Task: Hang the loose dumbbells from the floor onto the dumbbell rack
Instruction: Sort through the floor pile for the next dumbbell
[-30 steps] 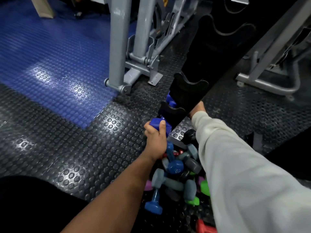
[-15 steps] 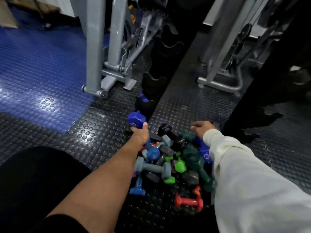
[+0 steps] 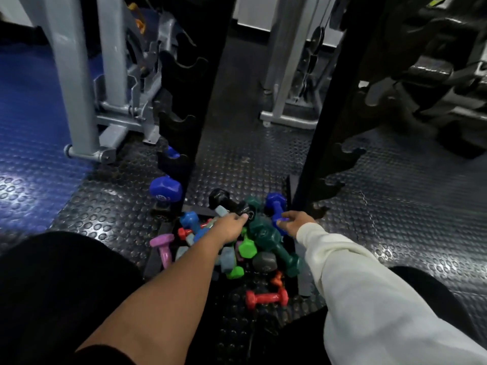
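left hand [image 3: 232, 227] down in the dumbbell pile [image 3: 237, 246] on the studded floor [image 3: 105, 214], grip pinching the near head of a black dumbbell [image 3: 226, 202] that lies tilted, its far head beyond the fingers. right hand [image 3: 296, 222] in a cream sleeve [image 3: 369, 285], grip curled round the near end of a blue dumbbell [image 3: 275, 206] whose other head points away toward the right rack post [image 3: 324, 127]. between the two grips, dark green dumbbells [image 3: 266, 233] with moulded hexagonal heads; nearer than the left grip, bright green, grey and purple ones heaped together; nearest of all, a red dumbbell [image 3: 266, 297] lying apart. left of the left grip, a glossy blue dumbbell [image 3: 166, 189] seated in the lowest cradle of the left rack post [image 3: 195, 101], another blue head showing just above it.
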Tool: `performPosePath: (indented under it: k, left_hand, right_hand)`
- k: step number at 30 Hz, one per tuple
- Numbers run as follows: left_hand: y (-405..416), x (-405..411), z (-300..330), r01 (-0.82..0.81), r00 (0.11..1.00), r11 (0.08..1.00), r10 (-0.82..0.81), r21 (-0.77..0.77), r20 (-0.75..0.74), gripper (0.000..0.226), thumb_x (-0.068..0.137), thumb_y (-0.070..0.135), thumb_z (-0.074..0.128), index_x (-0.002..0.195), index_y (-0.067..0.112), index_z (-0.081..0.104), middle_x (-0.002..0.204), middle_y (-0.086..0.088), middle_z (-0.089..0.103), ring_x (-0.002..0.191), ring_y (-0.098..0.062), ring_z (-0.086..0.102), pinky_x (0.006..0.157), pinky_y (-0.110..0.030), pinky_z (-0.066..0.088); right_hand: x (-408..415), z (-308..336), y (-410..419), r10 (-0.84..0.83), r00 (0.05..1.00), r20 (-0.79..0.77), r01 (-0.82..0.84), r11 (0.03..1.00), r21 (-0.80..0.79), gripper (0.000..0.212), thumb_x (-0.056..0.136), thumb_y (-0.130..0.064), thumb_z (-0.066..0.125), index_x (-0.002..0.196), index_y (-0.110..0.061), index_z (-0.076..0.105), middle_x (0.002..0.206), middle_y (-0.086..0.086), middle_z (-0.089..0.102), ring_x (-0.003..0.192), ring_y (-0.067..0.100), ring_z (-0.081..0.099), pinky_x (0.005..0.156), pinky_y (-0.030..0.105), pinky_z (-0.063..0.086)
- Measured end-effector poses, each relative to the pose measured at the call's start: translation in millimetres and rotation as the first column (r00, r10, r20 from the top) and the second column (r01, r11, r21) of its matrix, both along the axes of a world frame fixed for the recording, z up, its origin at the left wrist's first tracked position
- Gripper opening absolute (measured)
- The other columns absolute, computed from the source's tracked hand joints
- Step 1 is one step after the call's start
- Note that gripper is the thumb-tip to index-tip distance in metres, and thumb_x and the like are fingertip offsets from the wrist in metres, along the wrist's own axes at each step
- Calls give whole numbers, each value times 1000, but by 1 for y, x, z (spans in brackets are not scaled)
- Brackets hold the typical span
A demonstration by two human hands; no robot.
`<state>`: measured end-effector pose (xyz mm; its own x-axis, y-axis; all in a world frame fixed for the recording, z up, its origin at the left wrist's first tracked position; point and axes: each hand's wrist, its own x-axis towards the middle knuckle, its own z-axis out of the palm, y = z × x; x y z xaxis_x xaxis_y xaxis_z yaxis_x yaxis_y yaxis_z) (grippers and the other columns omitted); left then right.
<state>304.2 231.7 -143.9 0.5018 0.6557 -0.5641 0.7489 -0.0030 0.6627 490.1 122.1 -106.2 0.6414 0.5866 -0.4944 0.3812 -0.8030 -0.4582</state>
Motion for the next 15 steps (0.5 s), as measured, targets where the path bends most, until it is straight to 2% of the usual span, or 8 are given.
performPosePath:
  k: [2,5,7,9,12,15]
  left_hand:
    - [-5,12,-7,46,999,999,-45,-26,4,57,108,55,39,143,13,55,146,-13,57,134,-34,52,96,-31,39]
    - [-8,28,-29,67,997,995,-65,-72,35,57,103,60,48,141,18,57,140,-11,61,121,-31,60,103,-42,50]
    - [-10,39,-43,84,996,993,-80,-84,47,58,102,56,54,146,18,53,143,-12,59,123,-31,61,105,-43,51]
    - [-16,53,-52,112,993,992,-110,-55,41,60,102,52,57,151,19,48,149,-14,54,131,-33,56,109,-41,47]
    - [-26,76,-66,171,985,985,-171,-11,6,69,97,56,60,157,31,38,157,-17,40,138,-35,50,115,-47,42]
    - [-37,93,-74,292,950,955,-282,58,-136,80,91,65,62,159,48,23,164,-14,19,143,-41,42,115,-54,41]
  right_hand:
    - [2,-5,1,31,999,17,-29,997,-71,42,85,-44,75,124,-31,66,118,2,69,96,21,64,84,22,44]
    - [8,-8,1,32,999,33,-27,990,-141,48,88,-40,72,133,-29,62,129,7,65,116,26,61,93,24,43]
    - [14,-15,-1,26,998,53,-16,981,-194,47,88,-39,71,133,-27,63,131,8,64,121,28,59,96,25,43]
    - [18,-27,-4,21,998,59,-6,969,-246,46,88,-41,71,131,-25,65,129,7,66,120,28,60,97,26,44]
    - [22,-55,-12,4,999,33,6,957,-289,46,87,-41,70,130,-26,65,130,3,66,120,27,62,104,31,46]
    - [24,-83,-28,-39,998,52,54,941,-334,53,94,-44,62,140,-19,56,142,6,57,131,27,55,108,31,42]
